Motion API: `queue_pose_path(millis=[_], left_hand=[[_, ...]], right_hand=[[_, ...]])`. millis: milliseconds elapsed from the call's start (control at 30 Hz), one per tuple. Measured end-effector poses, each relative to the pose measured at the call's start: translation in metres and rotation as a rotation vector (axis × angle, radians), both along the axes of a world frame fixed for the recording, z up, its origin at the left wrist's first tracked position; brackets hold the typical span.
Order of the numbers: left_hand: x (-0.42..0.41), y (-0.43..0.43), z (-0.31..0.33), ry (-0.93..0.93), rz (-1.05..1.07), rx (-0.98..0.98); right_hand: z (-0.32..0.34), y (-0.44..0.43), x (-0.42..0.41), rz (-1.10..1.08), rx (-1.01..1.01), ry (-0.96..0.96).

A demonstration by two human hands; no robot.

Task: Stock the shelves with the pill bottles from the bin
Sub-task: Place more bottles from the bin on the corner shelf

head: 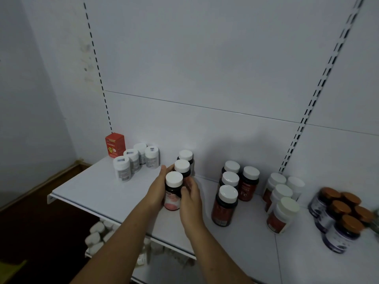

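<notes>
On the shelf (96, 189), the left hand (156, 190) and right hand (191, 198) are curling their fingers round a white-capped bottle (172, 194) standing upright, fronting a row (182, 167) of three. Its dark wall is hiding the contents.

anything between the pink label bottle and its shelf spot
Nothing visible. The left hand and right hand hold the pink-label bottle at the front of its row, ahead of two matching bottles; the red-label bottles stand apart to the right.
</notes>
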State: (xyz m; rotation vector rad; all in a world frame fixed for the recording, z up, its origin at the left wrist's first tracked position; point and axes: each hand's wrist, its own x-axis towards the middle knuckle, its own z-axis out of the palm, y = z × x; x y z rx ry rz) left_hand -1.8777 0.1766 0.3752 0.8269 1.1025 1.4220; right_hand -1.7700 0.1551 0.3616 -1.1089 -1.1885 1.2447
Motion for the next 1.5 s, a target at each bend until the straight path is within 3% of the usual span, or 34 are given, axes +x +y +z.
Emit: queue_pose_path(millis=[600, 833, 1000, 1100, 1200, 1500], left_hand=[[-0.008, 0.003, -0.001, 0.156, 0.067, 0.019], [-0.031, -0.058, 0.043, 0.774, 0.286, 0.181], [-0.070, -0.136, 0.072, 1.285, 0.377, 0.218], [-0.098, -0.190, 0.074, 1.500, 0.469, 0.110], [-0.124, -0.249, 0.063, 1.611, 0.545, -0.141], [-0.155, -0.401, -0.045, 1.488, 0.513, -0.729]], right_hand=[[0.007, -0.002, 0.008, 0.066, -0.011, -0.104], [0.050, -0.036, 0.030, 0.091, 0.281, -0.256], [0.103, -0.052, 0.012, 0.341, 0.595, -0.459], [0.114, -0.069, -0.023, 0.492, 0.766, -0.594], [0.108, -0.098, -0.065, 0.680, 0.815, -0.718], [-0.023, -0.186, -0.162, 1.205, 0.678, -0.919]])
